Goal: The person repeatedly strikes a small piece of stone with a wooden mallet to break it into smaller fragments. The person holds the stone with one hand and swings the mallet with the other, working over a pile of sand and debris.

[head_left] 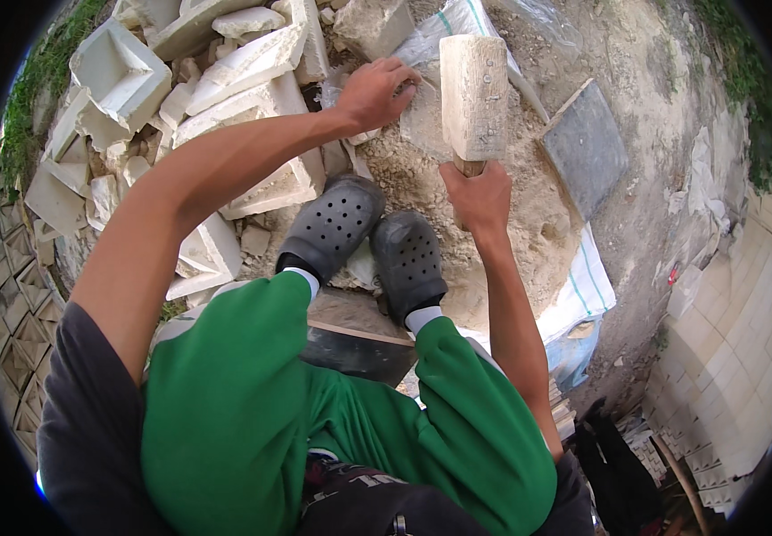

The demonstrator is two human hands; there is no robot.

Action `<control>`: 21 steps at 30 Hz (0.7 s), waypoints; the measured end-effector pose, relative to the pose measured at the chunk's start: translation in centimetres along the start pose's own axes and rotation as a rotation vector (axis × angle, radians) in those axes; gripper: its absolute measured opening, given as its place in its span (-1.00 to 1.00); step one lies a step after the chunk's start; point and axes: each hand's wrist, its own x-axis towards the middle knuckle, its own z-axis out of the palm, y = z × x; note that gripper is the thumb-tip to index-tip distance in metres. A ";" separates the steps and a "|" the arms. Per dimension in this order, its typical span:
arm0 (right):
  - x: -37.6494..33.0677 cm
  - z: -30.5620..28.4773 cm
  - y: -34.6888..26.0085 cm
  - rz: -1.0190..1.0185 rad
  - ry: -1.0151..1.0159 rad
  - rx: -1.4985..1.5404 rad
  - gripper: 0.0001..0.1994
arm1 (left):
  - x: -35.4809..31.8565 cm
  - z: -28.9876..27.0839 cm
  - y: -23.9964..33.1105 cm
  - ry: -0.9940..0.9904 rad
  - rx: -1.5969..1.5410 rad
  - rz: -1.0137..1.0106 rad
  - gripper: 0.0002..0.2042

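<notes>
My right hand [480,198] is wrapped round the short handle of a mallet [473,100], whose pale, dusty block head points away from me. Ahead and to the left, my left hand [375,95] has its fingers curled down beside a flat dusty slab [425,125]; what they grip, if anything, is hidden. Crumbled pale rubble [520,232] covers the ground below the mallet. Broken white hollow casts [122,76] and chunks are heaped to the left of my left hand, with a long white piece [247,67] under the forearm's far side.
My grey clogs [332,223] stand close together before the rubble. A grey square slab [585,147] lies to the right, near a white woven sack [587,281]. Rows of pale blocks [734,322] stand at far right, and patterned blocks [15,304] at far left. A dark-trousered leg [616,469] shows lower right.
</notes>
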 end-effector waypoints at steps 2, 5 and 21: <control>-0.1 0.4 0.8 -0.043 0.012 -0.074 -0.55 | 0.3 0.4 -0.1 0.004 0.004 0.000 -0.81; 0.9 1.9 2.5 -0.070 -0.004 -0.147 -0.56 | 0.6 0.6 0.1 0.046 0.018 -0.012 -0.82; 0.3 1.2 0.5 0.029 -0.091 -0.056 -0.48 | -0.9 0.1 -0.4 0.048 -0.004 -0.060 -0.83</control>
